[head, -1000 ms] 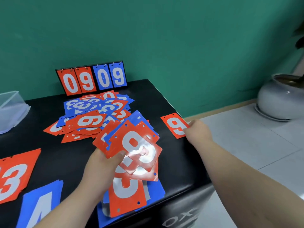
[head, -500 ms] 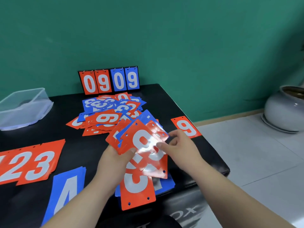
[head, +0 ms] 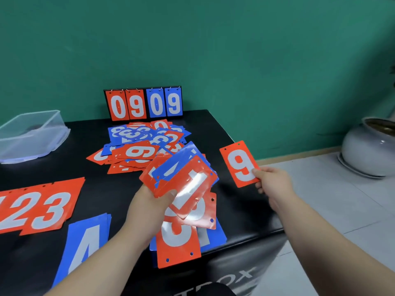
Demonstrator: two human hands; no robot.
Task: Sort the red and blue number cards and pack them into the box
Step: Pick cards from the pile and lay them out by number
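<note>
The left hand (head: 149,206) gripped a mixed fan of cards (head: 181,178), kept as the supply for sorting. The right hand (head: 272,184) pinched a red 9 card (head: 240,165) by its corner near the table (head: 235,210) edge, probably founding a pile. The clear box (head: 32,133) stood well apart.

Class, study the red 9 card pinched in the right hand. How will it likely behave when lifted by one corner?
Probably fairly stiff and light: the red 9 card looks flat though the right hand pinches only one corner. Likely slippery: similar cards in the left hand show glossy glare. It looks thin, so it may flex under pressure.
</note>
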